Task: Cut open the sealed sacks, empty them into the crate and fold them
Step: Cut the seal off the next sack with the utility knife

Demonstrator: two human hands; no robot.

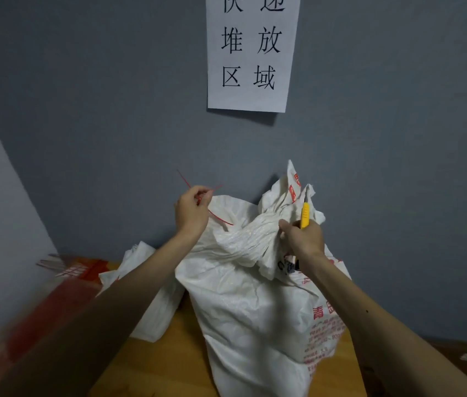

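My left grip (193, 209) pinches the thin red plastic tie (218, 217); my right grip (303, 239) clasps the yellow utility knife (304, 214). The white woven sack (255, 310) stands on the wooden table (155, 368), its twisted neck crosswise between them, nearer right.

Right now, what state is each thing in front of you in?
White sack: upright, neck bunched, full.
Red tie: pinched by left hand, trailing to the sack's neck.
Yellow utility knife: held in right hand, beside the neck.
Second sack: slumped behind on the table.
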